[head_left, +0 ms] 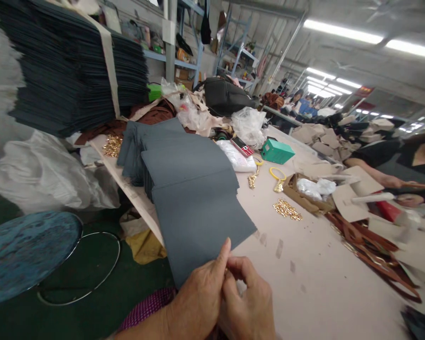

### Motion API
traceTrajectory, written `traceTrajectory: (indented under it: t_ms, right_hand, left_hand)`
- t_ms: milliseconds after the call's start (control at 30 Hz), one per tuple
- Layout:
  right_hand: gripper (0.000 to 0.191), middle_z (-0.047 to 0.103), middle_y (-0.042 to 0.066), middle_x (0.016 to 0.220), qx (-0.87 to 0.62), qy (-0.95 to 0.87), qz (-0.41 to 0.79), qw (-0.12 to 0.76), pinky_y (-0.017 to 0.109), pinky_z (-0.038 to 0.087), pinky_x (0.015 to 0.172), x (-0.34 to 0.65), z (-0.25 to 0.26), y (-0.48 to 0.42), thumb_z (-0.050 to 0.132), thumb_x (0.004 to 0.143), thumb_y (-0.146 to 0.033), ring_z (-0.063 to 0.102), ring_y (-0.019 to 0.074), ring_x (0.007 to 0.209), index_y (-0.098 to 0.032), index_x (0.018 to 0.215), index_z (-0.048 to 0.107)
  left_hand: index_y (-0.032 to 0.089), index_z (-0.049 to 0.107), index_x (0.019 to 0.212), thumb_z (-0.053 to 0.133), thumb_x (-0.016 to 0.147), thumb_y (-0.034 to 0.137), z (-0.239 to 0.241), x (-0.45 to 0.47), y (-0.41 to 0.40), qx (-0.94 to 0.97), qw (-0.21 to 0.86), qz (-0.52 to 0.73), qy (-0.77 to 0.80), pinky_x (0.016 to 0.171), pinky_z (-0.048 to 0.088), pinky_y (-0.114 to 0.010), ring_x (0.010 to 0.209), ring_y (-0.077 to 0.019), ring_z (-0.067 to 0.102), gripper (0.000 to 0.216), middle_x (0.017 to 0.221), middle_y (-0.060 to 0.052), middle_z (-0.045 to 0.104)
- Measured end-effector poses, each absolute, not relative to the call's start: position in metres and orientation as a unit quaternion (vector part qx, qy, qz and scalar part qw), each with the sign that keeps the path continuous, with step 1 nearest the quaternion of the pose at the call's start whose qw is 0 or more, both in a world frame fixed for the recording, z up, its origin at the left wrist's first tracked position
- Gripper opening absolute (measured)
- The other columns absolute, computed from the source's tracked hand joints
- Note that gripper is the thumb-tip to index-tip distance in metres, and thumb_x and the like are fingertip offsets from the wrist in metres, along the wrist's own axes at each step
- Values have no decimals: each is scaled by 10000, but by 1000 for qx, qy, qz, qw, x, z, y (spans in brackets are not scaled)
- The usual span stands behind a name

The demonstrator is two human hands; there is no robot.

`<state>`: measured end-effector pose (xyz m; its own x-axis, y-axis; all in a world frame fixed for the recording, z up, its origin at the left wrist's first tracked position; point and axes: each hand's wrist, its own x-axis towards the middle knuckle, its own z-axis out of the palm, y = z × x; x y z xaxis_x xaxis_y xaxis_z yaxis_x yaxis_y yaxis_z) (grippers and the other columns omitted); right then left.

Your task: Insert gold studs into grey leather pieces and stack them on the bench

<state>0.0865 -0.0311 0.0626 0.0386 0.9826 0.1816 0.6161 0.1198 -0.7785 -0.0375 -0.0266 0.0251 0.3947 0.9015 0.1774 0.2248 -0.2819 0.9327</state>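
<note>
My left hand (200, 293) and my right hand (250, 297) meet at the table's front edge, by the near corner of a stack of dark grey panels (198, 212). The right thumb and index finger pinch together against the left hand. A tiny glint shows between them, too small and too covered to name. The left thumb points up, while its other fingers curl out of sight. Beyond my hands the panels lie fanned over one another. A pile of small gold metal fittings (287, 209) lies to the right on the pale table (318, 264).
A cardboard box (306, 200) with plastic bags, a green box (277, 151) and a red phone (242, 147) stand farther back. Brown straps (371, 250) and beige pieces lie at right, near a co-worker (386, 163). A blue-topped stool (31, 250) is at left.
</note>
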Motion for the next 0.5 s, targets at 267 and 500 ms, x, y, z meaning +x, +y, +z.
traceTrajectory:
  t_ms: [267, 500]
  right_hand:
    - [239, 759, 64, 814, -557, -632, 388, 374, 255, 577, 656, 73, 61, -8, 579, 826, -369, 715, 201, 715, -199, 853, 746]
    - [257, 738, 58, 839, -488, -777, 186, 351, 296, 525, 751, 62, 42, 46, 464, 916, -276, 694, 203, 798, -215, 884, 711]
  left_hand:
    - [184, 397, 1433, 362, 940, 234, 38, -69, -24, 606, 479, 435, 463, 993, 481, -332, 1148, -196, 607, 497, 1282, -104, 629]
    - [180, 587, 1112, 579, 868, 452, 19, -125, -41, 400, 504, 479, 597, 678, 486, -260, 718, -142, 608, 366, 933, -31, 648]
